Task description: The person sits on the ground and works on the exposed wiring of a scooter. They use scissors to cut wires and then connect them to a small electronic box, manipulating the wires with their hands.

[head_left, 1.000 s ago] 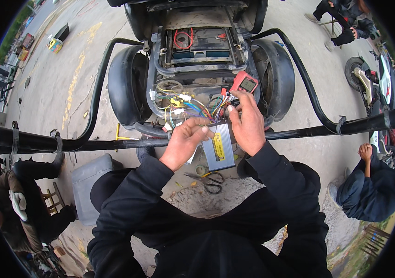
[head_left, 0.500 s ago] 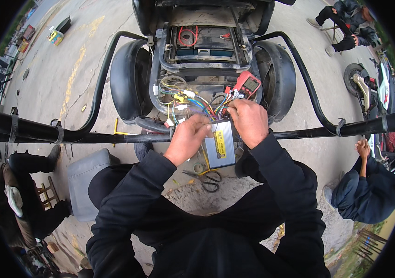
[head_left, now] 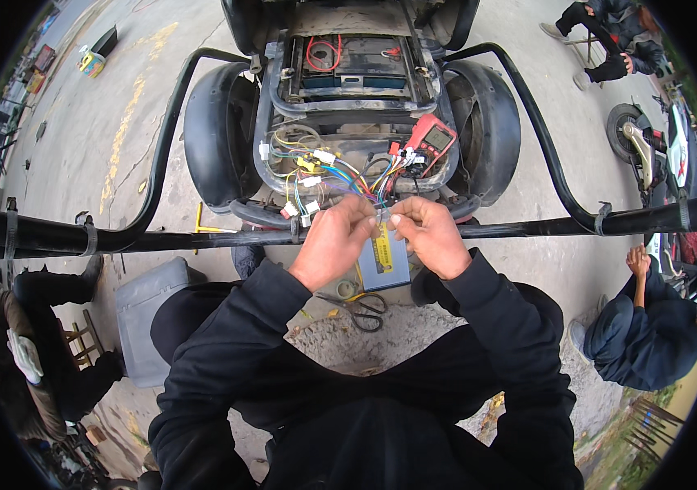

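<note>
My left hand and my right hand pinch at thin wires close together, just over the top of a silver-blue metal box with a yellow label, partly hidden by my fingers. Several colored wires fan out from there onto a vehicle's frame, with white and yellow connectors on their ends. A red handheld meter rests at the right of the bundle, beside black leads. Scissors and a small tape roll lie below the box.
A dark tube bar crosses in front of me, behind the vehicle's wheels. A grey plastic case stands at my left. Seated or crouching people are at both sides and far right. A two-wheeler stands at the right.
My right hand has come down and left from beside the meter to meet my left hand over the box. My left hand has risen slightly.
</note>
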### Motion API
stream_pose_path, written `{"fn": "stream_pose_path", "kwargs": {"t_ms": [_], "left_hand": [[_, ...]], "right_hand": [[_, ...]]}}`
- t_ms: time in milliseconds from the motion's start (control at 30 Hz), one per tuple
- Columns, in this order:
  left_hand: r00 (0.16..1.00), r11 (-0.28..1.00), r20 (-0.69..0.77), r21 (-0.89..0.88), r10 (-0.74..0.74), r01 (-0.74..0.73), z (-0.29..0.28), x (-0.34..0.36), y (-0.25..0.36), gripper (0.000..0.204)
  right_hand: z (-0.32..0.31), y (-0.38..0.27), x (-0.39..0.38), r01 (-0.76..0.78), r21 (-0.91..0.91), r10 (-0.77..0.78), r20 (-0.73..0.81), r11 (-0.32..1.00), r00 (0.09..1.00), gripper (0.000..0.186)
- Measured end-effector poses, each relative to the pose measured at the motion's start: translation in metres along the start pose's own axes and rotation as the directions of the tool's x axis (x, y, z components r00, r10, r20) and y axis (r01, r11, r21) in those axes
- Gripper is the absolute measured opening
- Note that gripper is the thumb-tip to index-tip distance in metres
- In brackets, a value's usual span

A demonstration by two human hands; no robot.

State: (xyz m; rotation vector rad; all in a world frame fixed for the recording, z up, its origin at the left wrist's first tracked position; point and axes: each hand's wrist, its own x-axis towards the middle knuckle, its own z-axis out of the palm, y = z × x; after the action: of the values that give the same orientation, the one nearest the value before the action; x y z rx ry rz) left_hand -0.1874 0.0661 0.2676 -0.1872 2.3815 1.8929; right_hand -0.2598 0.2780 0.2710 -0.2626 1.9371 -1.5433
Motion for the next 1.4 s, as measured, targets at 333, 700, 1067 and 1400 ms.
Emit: {"fn": "stream_pose_path", "kwargs": {"t_ms": [333, 700, 1067, 1400], "left_hand": [[1.0, 1.0, -0.009, 0.022, 0.015, -0.015, 0.003, 0.0, -0.003, 0.015], [1.0, 0.999, -0.026, 0.048, -0.002, 0.004, 0.003, 0.002, -0.004, 0.014], [0.997, 0.991, -0.073, 0.134, 0.026, -0.016, 0.004, 0.001, 0.003, 0.01], [0.889, 0.825, -0.137, 0.456, 0.437, -0.336, 0.002, -0.003, 0.003, 0.011]], "right_hand": [[0.014, 0.006, 0.0, -0.028, 0.161, 0.026, 0.01, 0.987, 1.0, 0.019], [0.016, -0.001, -0.002, -0.049, 0.157, 0.055, -0.034, 0.986, 0.998, 0.015], [0.018, -0.001, 0.003, -0.016, -0.004, 0.016, -0.08, 1.0, 0.997, 0.019], [0.017, -0.014, 0.007, -0.302, 0.449, 0.327, 0.024, 0.841, 0.945, 0.015]]}}
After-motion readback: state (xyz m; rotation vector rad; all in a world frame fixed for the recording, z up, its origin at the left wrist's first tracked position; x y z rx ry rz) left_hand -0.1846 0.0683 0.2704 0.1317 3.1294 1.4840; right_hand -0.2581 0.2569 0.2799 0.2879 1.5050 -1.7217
